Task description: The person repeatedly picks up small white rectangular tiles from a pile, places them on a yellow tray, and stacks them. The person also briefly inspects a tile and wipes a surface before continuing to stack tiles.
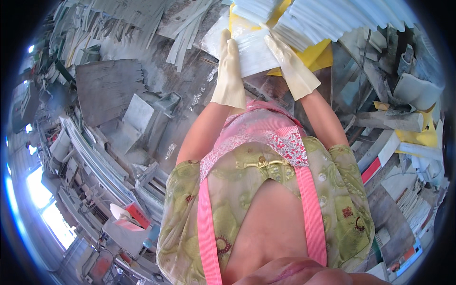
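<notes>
While your pink apron [256, 119] takes up the near middle, your left hand [229, 71] and right hand [290, 66], both in cream gloves, flank the white stack [258, 53] just beyond it. The fingers run fairly straight along its sides; you cannot tell from here whether either hand grips. Yellow sheeting [317, 57] shows beside and behind the stack. Close to your right hand, pale strips [351, 20] crowd in above, cut off by the upper rim, and they hide part of the sheeting. Loose slats [183, 40] lie left of the stack, near your left hand. Farther left stands a dark board [108, 90] with a ragged edge; well to your right, a beam [401, 120] lies among scrap. A red box [137, 214] sits low on the left. Beyond it the window [40, 187] glares, and the clutter near the dark rim is blurred.
</notes>
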`<state>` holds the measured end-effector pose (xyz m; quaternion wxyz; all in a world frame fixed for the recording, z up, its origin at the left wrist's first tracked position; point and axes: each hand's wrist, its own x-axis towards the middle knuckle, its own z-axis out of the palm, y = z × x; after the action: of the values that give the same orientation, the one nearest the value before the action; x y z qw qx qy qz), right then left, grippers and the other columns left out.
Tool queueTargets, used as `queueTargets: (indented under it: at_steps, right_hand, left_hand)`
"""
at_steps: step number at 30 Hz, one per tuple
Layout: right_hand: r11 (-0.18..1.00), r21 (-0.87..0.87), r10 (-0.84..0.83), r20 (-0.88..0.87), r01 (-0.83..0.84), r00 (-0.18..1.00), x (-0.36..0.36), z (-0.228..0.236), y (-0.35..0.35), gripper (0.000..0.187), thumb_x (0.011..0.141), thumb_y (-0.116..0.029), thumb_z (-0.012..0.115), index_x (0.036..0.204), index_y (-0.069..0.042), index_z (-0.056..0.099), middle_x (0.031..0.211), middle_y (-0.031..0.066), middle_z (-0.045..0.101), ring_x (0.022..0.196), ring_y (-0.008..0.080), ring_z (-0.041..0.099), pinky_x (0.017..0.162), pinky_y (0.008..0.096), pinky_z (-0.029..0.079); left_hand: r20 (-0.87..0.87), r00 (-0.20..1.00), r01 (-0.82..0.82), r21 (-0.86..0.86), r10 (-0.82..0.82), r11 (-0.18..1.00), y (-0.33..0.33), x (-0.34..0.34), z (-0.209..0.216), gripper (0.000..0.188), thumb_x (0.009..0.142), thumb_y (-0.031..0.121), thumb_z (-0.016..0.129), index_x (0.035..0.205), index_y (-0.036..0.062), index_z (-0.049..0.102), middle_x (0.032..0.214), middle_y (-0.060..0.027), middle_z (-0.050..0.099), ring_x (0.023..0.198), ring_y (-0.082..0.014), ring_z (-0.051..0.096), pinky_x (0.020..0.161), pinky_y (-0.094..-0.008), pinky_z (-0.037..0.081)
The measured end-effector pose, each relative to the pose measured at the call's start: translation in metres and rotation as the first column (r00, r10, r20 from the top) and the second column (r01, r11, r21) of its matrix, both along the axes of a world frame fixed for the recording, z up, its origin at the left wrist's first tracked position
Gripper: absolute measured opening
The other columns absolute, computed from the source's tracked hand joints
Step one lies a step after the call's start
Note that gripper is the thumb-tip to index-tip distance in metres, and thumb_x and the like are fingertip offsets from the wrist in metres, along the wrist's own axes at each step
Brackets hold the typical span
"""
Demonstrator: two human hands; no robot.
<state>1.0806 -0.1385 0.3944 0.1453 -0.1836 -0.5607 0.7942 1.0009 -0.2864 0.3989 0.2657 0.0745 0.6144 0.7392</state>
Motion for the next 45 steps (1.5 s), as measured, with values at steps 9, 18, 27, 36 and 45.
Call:
queueTargets:
  at_steps: [9,18,27,36,45]
  right_hand:
    - [0.766,0.638,0.020,0.096,-0.077,0.995,0.012,-0.019,0.015,0.052,0.109,-0.031,0.048,0.149,0.002,0.046,0.145,0.0124,0.054,0.135,0.0200,0.051,0.115,0.0328,0.038]
    - [0.989,0.123,0.098,-0.099,-0.086,0.990,0.000,-0.016,0.005,0.053,0.110,-0.034,0.045,0.149,0.002,0.046,0.147,0.0124,0.053,0.136,0.0214,0.050,0.116,0.0343,0.037]
    - [0.993,-0.078,0.075,-0.164,-0.088,0.984,-0.003,-0.013,0.000,0.055,0.110,-0.037,0.042,0.149,0.001,0.046,0.149,0.0124,0.052,0.138,0.0227,0.049,0.118,0.0358,0.035]
    - [0.972,-0.085,-0.227,-0.071,0.221,0.971,0.017,-0.001,-0.025,0.057,0.111,-0.041,0.040,0.149,0.001,0.046,0.150,0.0125,0.052,0.140,0.0243,0.048,0.119,0.0383,0.034]
    - [0.579,-0.383,-0.692,0.236,0.720,0.682,0.033,0.016,-0.105,0.052,0.102,-0.009,0.049,0.151,0.003,0.038,0.150,0.0185,0.048,0.135,0.0299,0.051,0.116,0.0446,0.039]
  left_hand:
    - [-0.660,0.633,-0.151,-0.619,-0.405,0.771,0.002,-0.027,0.049,0.102,0.081,0.048,0.074,0.153,-0.0112,0.031,0.147,-0.0348,0.046,0.141,-0.0422,0.043,0.121,-0.0455,0.029]
    - [-0.203,0.182,-0.134,-0.974,-0.962,0.181,0.032,-0.020,0.104,0.138,0.051,0.048,0.091,0.151,-0.0190,0.023,0.147,-0.0310,0.045,0.139,-0.0390,0.044,0.119,-0.0451,0.032]
    - [-0.054,0.251,-0.102,-0.994,-0.966,0.029,0.047,-0.012,0.099,0.120,0.056,0.039,0.088,0.147,-0.0156,0.032,0.133,-0.0243,0.056,0.124,-0.0319,0.058,0.101,-0.0394,0.049]
    - [-0.249,0.282,0.013,-0.965,-0.926,0.264,0.029,-0.024,0.091,0.116,0.054,0.040,0.086,0.145,-0.0110,0.037,0.125,-0.0193,0.061,0.120,-0.0305,0.060,0.102,-0.0383,0.046]
    - [-0.478,0.217,0.226,-0.823,-0.851,0.520,-0.014,-0.061,0.066,0.108,0.050,0.038,0.087,0.137,-0.0086,0.044,0.121,-0.0187,0.061,0.114,-0.0312,0.061,0.100,-0.0397,0.044]
